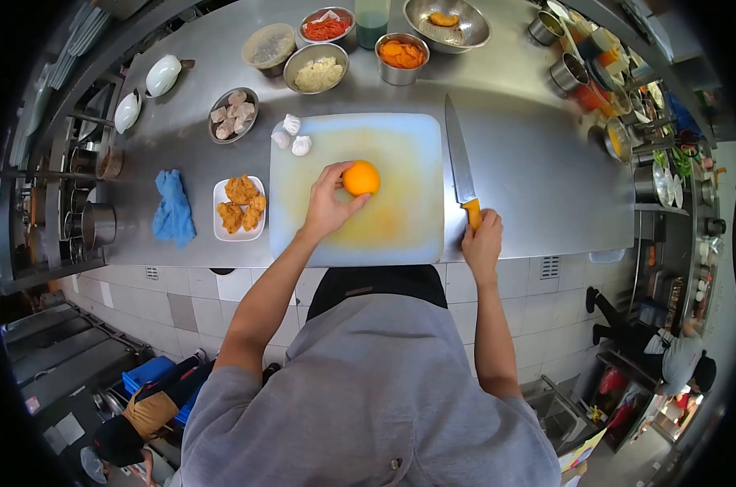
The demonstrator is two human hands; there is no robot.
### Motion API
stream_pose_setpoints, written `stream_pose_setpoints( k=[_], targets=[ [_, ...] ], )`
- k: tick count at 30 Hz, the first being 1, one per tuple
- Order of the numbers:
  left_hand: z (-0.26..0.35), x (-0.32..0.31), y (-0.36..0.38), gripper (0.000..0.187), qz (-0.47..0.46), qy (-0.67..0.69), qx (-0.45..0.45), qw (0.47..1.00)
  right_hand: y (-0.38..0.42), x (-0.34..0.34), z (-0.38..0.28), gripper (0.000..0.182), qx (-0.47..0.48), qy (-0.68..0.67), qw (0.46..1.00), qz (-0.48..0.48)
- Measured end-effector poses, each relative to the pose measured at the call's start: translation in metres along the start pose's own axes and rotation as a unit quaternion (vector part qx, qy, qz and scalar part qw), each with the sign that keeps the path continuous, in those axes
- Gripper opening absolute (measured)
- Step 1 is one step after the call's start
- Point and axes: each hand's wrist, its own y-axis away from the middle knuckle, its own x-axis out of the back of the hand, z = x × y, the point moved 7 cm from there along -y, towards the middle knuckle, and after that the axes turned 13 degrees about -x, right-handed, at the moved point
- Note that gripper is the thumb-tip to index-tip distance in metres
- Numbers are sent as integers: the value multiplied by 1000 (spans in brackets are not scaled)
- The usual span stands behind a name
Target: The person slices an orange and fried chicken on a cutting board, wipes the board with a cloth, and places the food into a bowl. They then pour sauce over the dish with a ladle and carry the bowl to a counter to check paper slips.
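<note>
On the white cutting board (408, 146), an orange (361, 178) is gripped from its left side by my left hand (330, 199), with thumb and fingers curved around it. My right hand (483, 237) is closed at the yellow handle of a large kitchen knife (460, 154). The knife lies on the steel counter just right of the board, blade pointing away from me. Near the board's far left corner sit small white pleated pieces (301, 145). A square white dish (240, 234) of fried golden pieces (241, 190) stands left of the board.
A blue cloth (173, 209) lies at left. Beyond the board stand a bowl of pale chunks (233, 115), chopped white food (318, 74), red strips (325, 29), a pot of orange slices (403, 55) and a large steel bowl (473, 32). Other people (683, 361) work behind me.
</note>
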Motion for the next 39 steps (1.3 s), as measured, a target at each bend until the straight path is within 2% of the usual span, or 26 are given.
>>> stream_pose_setpoints(
  k=[3, 4, 7, 8, 11, 12, 15, 16, 19, 26, 33, 39],
  targets=[
    [-2, -13, -3, 64, -4, 15, 5, 1000, -17, 0, -6, 47, -28, -48, 997, -57],
    [1, -18, -3, 64, 5, 18, -11, 1000, -22, -13, 2, 48, -98, -104, 971, -193],
    [12, -23, -1, 64, 21, -5, -50, 999, 1, -22, 5, 49, -149, -313, 884, -313],
    [17, -22, 0, 64, 18, -32, -61, 997, 14, -12, 0, 38, -120, -326, 898, -269],
    [23, -19, 0, 63, 14, -54, -83, 995, 44, 26, -39, 27, -177, -290, 877, -341],
    [24, -19, 3, 63, 10, -51, -88, 995, 50, 29, -47, 21, -166, -253, 884, -357],
    [23, -19, 5, 60, 11, -55, -74, 996, 60, 37, -78, 16, 39, -148, 954, -259],
    [24, -19, 4, 60, 11, -61, -77, 995, 64, 41, -87, 13, 43, -133, 950, -280],
    [25, -19, 6, 59, 11, -78, -84, 993, 75, 44, -100, 14, 82, -80, 958, -263],
    [25, -19, 3, 58, 6, -91, -65, 994, 93, 40, -97, 14, 72, 37, 959, -271],
    [19, -18, 5, 57, 8, -74, -57, 996, 91, 38, -105, 15, 86, 48, 948, -302],
    [11, -17, 10, 57, 23, -52, -46, 997, 64, -1, -140, 18, 128, 22, 948, -291]
  ],
)
